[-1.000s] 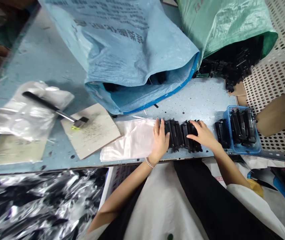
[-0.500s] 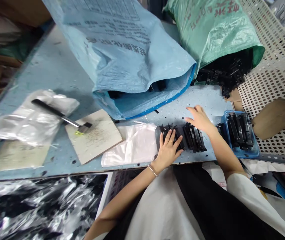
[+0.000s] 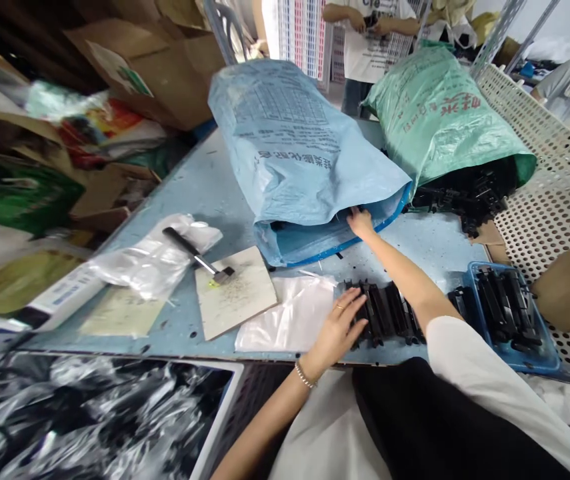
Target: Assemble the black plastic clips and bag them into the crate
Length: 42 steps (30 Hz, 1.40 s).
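Note:
My left hand (image 3: 335, 327) rests at the left end of a row of black plastic parts (image 3: 385, 312), fingers spread against them. The parts stand side by side near the table's front edge. My right hand (image 3: 361, 223) reaches into the mouth of a blue woven sack (image 3: 305, 173); its fingertips are lost in the shadow inside, so any hold is hidden. Beside the row, to its left, lies a stack of clear plastic bags (image 3: 277, 323).
A blue basket (image 3: 547, 347) of black parts stands at right. Behind it, a green sack (image 3: 445, 120) spills more black parts (image 3: 479, 193). To the left are a pale board (image 3: 245, 293), a black-handled brush (image 3: 189, 248) and crumpled plastic (image 3: 139, 263). Another person (image 3: 369, 40) stands beyond the table.
My right hand has moved from above the row of parts into the blue sack's opening. My left hand stays at the row. The view has tilted up, showing more of the background.

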Motion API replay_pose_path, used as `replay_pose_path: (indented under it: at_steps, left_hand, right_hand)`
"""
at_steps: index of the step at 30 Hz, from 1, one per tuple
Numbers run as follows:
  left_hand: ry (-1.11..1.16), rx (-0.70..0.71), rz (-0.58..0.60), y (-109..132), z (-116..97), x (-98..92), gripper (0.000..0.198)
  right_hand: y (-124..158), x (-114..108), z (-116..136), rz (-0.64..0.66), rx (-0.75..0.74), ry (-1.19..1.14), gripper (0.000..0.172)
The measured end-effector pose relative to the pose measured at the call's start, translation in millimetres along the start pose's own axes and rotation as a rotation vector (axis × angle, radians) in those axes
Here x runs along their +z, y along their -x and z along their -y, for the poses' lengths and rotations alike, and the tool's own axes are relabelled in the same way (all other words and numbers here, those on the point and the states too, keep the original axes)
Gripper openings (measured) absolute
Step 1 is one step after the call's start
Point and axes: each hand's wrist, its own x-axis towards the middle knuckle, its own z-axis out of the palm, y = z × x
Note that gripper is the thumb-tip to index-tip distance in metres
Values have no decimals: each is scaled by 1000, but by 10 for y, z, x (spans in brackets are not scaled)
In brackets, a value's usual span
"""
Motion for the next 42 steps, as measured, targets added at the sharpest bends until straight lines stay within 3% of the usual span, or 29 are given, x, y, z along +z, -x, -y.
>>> replay_pose_path:
  at_steps: [3,6,9,12,13,15,17,19,21,23,28,31,35,38,42]
  left_hand:
    - [332,-299,-158,-185,88,-211,39]
    - [790,-568,-286,-499,102,-252,45]
    - [1107,-698,-289,-744,-14,-185,46]
    - [1135,-752,-232,-766,-194,-135,44]
    - [1110,-746,-223,-732,-252,-133,45]
    - [1061,-705,-199,-636,-353,-149,47]
    - [1028,-677,-169,-543,-431,-173,48]
    - [1013,-678,-109,-469,-482,-186,49]
    - [986,-684,-73,-412,-496,-182,50]
    - [905,-662,-115,-365,-470,-169,51]
    - [811,-661,-272,-311,-361,-229,52]
    - [895,-736,-330,-342,-352,-358,46]
    - [1009,-812,-277,-394,-400,-465,39]
    - [1033,-845,-234,-387,-447,-436,39]
    - [1025,-834,-250,-331,-492,-370,40]
  right_hand:
    - [543,-25,-256,-40,-55,-20,55]
    - [1374,81,-392,-212,-238,-42,51]
    - [2181,203,-383,-249,-419,13,41]
    - [2583,157,-374,-136,-712,-142,37]
    - [2603,98,-392,-124,-732,-219,39]
    - [2513,-54,-449,-174,-635,-312,40]
    - [2331,-189,-501,-237,-536,-273,37]
    - [2149,-255,-505,-220,-546,-167,33]
    - [2017,-240,-445,-153,-610,-121,33]
    - [1945,-168,-340,-81,-607,-220,38]
    - [1981,-5,-117,232,-373,-658,52]
    - [2173,-3,-79,238,-567,-522,51]
    - [2490,5,-74,31,-918,-113,36]
    - [2602,42,-82,-37,-1011,-2,32]
    - [2623,107,-109,-55,-1023,-37,37]
